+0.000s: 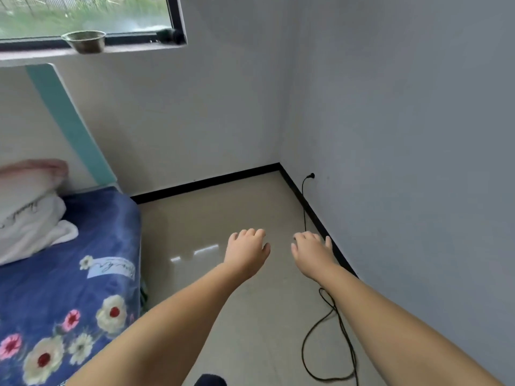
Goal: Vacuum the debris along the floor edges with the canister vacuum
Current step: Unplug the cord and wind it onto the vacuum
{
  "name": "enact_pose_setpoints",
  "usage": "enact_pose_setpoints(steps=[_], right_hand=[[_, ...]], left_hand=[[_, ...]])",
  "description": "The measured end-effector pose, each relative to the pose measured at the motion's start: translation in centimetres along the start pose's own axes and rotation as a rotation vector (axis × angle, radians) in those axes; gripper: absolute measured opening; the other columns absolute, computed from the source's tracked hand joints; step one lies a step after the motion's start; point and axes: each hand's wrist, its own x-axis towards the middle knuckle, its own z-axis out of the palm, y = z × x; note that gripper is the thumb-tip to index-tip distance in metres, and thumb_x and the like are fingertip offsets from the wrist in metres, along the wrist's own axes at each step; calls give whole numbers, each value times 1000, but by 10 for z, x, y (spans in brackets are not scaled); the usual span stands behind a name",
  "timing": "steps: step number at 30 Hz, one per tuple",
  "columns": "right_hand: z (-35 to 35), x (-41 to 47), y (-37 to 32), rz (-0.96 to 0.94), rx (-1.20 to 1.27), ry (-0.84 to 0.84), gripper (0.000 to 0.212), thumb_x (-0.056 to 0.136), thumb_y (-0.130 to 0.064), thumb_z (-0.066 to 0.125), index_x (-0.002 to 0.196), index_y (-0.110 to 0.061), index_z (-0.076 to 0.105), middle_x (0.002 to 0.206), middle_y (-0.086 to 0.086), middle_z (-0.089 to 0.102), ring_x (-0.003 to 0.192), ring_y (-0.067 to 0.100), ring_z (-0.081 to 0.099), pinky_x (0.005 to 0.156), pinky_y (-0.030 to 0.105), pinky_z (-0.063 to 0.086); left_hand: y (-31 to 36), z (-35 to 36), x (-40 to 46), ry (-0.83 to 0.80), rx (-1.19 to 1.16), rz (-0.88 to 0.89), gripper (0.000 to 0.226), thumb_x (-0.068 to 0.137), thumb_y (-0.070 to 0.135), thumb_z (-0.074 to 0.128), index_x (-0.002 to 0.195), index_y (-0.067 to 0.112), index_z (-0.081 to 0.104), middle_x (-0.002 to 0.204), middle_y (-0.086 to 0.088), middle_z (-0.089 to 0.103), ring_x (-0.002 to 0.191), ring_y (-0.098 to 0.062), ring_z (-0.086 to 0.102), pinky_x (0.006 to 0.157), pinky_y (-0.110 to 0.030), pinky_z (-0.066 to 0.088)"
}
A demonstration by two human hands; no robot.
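Note:
My left hand (246,252) and my right hand (312,250) are stretched out in front of me above the beige floor (223,218), side by side, fingers loosely curled downward, holding nothing. A black power cord (331,338) runs from a plug in the wall outlet (311,176) down along the right wall and loops on the floor under my right forearm. The black baseboard (206,183) lines the floor edges and meets in the far corner. The canister vacuum itself is out of view; only a dark object (210,380) shows at the bottom edge.
A bed with a blue flowered blanket (69,288) and white pillows (30,218) fills the left side. A metal bowl (85,40) sits on the window sill above. Grey walls close in at the back and right.

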Motion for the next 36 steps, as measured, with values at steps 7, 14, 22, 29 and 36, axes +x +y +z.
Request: enact_pose_setpoints(steps=[7,14,22,29,36], right_hand=[[-28,152,-25,32,-1,-1,38,103,-30,27,136,-16,43,140,5,44,130,23,37,115,50,14],[-80,296,-33,218,67,50,38,103,-31,28,136,-17,43,140,5,46,127,24,43,114,46,20],[-103,397,23,408,113,72,32,102,-31,31,125,-19,49,130,5,53,118,27,49,101,42,29],[-123,499,76,460,175,16,35,103,-30,27,126,-16,49,129,7,53,119,27,47,108,44,26],[-113,582,99,589,264,-29,39,103,-31,27,132,-17,48,128,7,53,117,26,49,105,41,29]], left_hand=[[-53,-25,152,-7,65,65,34,100,35,34,120,14,53,115,-3,59,110,-25,51,95,-33,33],[-84,-67,324,-58,100,236,33,99,31,34,120,13,53,114,-1,59,110,-23,50,97,-31,32],[-43,-67,478,-198,140,442,38,100,35,32,129,16,48,124,-3,56,119,-24,46,104,-34,28],[-19,-70,601,-227,164,493,39,101,37,31,129,16,49,127,-3,55,122,-23,46,107,-34,27],[-33,-47,708,-337,191,569,38,101,36,31,130,17,48,130,-1,54,124,-21,45,107,-33,26]])
